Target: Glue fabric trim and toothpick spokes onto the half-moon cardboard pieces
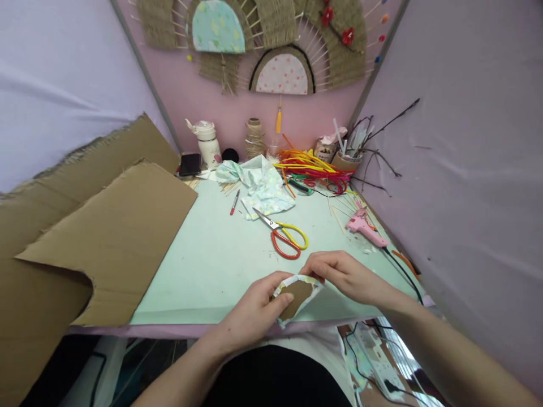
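Observation:
My left hand (257, 305) grips a small cardboard piece (299, 296) near the table's front edge, thumb on its bare brown face and fingers behind. Pale patterned fabric is folded over the rim of this piece. At its upper right edge, the fingers of my right hand (341, 274) are pressed together on the fabric fold; the fingertips are partly hidden. Just beyond my hands lie scissors (280, 229) with one red and one yellow handle, blades apart. Farther back is a crumpled sheet of pale floral fabric (269, 189), with a red pen (235, 202) beside it.
Large cardboard sheets (114, 226) cover the left side. A pink glue gun (367, 229) with a black cord lies at right. Behind are a bottle (207, 144), a phone (189, 164), a twine spool (254, 138), coloured pipe cleaners (314, 167) and a cup of glue sticks (348, 159).

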A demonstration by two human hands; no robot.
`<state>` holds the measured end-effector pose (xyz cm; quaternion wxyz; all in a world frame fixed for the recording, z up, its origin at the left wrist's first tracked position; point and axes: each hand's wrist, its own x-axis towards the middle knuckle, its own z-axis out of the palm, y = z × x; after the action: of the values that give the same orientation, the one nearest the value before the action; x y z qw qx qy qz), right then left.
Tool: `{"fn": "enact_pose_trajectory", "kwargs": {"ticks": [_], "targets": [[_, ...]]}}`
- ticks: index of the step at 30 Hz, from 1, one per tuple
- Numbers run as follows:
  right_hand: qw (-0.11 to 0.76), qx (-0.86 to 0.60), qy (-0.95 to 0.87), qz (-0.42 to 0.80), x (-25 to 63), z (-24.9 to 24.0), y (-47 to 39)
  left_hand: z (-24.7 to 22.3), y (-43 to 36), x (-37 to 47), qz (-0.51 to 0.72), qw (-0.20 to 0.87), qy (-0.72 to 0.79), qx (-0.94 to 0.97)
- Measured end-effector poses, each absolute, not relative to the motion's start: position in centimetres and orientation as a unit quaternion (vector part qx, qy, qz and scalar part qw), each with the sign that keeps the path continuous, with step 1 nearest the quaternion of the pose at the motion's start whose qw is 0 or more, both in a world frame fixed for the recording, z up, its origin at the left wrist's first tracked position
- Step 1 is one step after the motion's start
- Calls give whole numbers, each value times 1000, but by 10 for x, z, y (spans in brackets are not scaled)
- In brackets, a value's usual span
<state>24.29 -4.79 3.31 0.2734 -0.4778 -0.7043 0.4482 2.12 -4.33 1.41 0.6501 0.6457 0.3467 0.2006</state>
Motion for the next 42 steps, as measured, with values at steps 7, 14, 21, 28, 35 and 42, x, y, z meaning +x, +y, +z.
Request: {"fn": "enact_pose_trajectory", "kwargs": {"ticks": [7,14,21,28,35,42], "targets": [[268,-512,-685,443,228,28,-44,13,-40,21,160,615,358,684],[316,-469,-760,321,230,18,-44,11,-34,20,173,644,354,656],[268,-516,-655,482,230,21,-37,12,-28,19,158,669,359,632],[303,-561,-668,383,223,10,-40,1,-19,17,207,742,356,529],[325,-562,-666,367,213,7,-43,-1,-19,22,233,610,418,632],[346,-568,-626,408,212,1,-39,-3,-20,19,277,567,443,636]]}}
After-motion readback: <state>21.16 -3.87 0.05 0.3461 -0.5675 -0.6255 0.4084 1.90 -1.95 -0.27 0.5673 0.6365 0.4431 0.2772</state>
